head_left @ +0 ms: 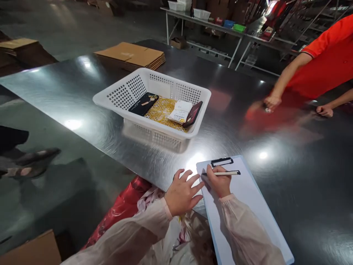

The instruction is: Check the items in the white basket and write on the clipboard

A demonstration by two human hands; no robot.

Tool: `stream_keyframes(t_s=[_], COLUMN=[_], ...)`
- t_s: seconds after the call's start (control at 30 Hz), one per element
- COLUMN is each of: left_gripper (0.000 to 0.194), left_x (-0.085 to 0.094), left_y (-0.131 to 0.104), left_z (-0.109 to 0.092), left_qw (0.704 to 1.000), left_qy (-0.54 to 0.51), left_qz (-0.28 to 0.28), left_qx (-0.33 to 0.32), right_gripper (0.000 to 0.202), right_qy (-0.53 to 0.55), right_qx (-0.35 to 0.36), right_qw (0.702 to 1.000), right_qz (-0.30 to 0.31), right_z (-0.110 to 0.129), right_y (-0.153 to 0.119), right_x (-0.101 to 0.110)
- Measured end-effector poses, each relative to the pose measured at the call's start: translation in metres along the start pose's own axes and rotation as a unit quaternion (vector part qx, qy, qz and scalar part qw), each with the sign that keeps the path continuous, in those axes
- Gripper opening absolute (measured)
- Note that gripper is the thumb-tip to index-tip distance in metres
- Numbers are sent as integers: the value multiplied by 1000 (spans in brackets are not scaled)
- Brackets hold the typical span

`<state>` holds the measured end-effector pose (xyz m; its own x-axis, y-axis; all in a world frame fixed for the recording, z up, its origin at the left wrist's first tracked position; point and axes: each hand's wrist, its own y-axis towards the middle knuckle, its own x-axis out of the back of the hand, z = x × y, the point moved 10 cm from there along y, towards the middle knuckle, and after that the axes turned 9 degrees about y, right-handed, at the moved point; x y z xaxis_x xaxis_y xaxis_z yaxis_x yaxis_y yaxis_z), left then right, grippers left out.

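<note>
Pen on clipboard, sheet blank so far.
Right hand (219, 183) grips pen (222, 173) on clipboard (248, 198); left hand (182, 193) flat, fingers spread, steadies its edge. Basket (151, 106) at 11 o'clock, phone cases unsorted.

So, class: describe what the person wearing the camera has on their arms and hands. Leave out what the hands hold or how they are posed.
Both arms wear long, pale pinkish, slightly sheer sleeves with loose folds, gathered at snug cuffs at the wrists. The left hand and right hand are bare: no gloves show, and no rings, watch or bracelet are visible from this view. No markings or print show on the sleeves.
</note>
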<state>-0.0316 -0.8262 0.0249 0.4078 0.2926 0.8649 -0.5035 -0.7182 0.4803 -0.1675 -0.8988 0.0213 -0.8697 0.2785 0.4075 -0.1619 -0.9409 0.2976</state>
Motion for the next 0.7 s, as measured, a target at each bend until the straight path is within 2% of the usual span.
stream_keyframes(t_s=[0.1, 0.23, 0.4, 0.53, 0.7], left_gripper=[36, 36, 36, 35, 36], left_x=[0, -1, -1, -2, 0], left_y=[0, 0, -1, -1, -1], left_z=[0, 0, 0, 0, 0], left_qw=[1000, 1000, 1000, 1000, 1000], left_qy=[1, 6, 4, 3, -1], left_qz=[2, 9, 3, 10, 10], left_qx=[1, -1, -3, -2, -1], right_gripper=[47, 49, 47, 48, 46], right_qy=[-15, -19, -36, -17, -61], right_qx=[26, 19, 74, 61, 108], right_qw=[1000, 999, 997, 998, 992], right_qz=[-1, -16, 13, 9, 3], right_z=[3, -1, 10, 7, 6], right_y=[-1, 0, 0, -1, -3], right_x=[0, 3, -4, -2, -2])
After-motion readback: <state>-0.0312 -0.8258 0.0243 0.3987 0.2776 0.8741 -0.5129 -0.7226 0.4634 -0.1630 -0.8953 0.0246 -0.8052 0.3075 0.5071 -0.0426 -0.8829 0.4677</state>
